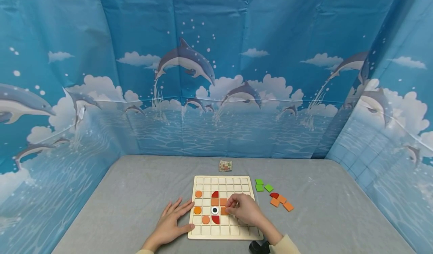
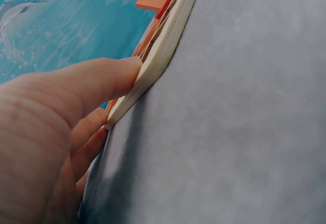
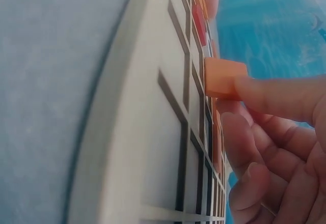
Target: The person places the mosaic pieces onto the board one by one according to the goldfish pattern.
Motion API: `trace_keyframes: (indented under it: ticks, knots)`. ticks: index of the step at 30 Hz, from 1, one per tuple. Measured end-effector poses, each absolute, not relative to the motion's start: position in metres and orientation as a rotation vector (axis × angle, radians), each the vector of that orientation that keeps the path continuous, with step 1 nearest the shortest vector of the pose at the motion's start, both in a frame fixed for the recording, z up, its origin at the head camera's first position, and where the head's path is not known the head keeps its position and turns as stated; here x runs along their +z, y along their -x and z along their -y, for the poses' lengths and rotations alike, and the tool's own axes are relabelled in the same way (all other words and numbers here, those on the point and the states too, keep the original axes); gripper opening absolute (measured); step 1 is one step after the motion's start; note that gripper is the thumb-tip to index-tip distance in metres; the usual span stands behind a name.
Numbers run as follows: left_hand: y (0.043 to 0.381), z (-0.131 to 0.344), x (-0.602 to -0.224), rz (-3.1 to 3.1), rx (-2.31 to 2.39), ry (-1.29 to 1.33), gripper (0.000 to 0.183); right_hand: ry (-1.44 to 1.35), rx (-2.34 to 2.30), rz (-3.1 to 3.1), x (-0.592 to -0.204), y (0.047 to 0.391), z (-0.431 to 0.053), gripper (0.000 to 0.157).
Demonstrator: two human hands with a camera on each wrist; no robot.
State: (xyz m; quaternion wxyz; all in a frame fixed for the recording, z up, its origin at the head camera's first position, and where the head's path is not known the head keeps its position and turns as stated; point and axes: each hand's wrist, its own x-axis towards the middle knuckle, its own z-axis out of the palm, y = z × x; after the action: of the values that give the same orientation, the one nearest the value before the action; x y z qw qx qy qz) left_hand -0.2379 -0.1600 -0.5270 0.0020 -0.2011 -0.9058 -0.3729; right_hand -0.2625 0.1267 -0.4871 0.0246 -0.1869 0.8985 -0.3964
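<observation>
My right hand [image 1: 247, 209] pinches an orange square tile [image 3: 223, 76] between thumb and finger. The tile stands on edge at the wooden grid board [image 1: 196, 232], right of a white disc with a black centre [image 1: 214, 210]. Red quarter-round pieces [image 1: 215, 219], orange discs [image 1: 198, 194] and orange squares [image 1: 214, 201] lie in other cells. Spread at the board's left side is my left hand [image 1: 170, 221], its thumb [image 2: 114, 76] touching the wooden edge and its fingers fairly straight. In the left wrist view, the pinched tile appears beyond that edge.
Right of the board lie several green squares [image 1: 259, 188], a red quarter-round piece [image 1: 274, 195] and loose orange squares [image 1: 288, 206]. A small patterned card [image 1: 225, 166] sits behind the board. Something black [image 1: 259, 247] is by the right wrist. A dolphin-print curtain [image 1: 216, 133] borders the grey table.
</observation>
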Motion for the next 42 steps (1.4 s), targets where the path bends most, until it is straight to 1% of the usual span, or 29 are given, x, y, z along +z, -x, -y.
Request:
trace_keyframes:
  ticks: [10, 21, 42]
  knots:
    - [0.2373, 0.1594, -0.5256, 2.843, -1.169, 0.632, 0.068, 0.59, -1.115, -2.863, -0.4857, 0.2644, -0.1246, 0.012]
    - [0.2374, 0.1598, -0.5262, 2.837, -1.165, 0.637, 0.068, 0.64, -1.056, -2.893, -0.4853, 0.2656, -0.1238, 0.01]
    - [0.2382, 0.1598, -0.5268, 2.85, -1.171, 0.631, 0.07, 0.573, -1.026, -2.932, -0.49, 0.2657, -0.1207, 0.013]
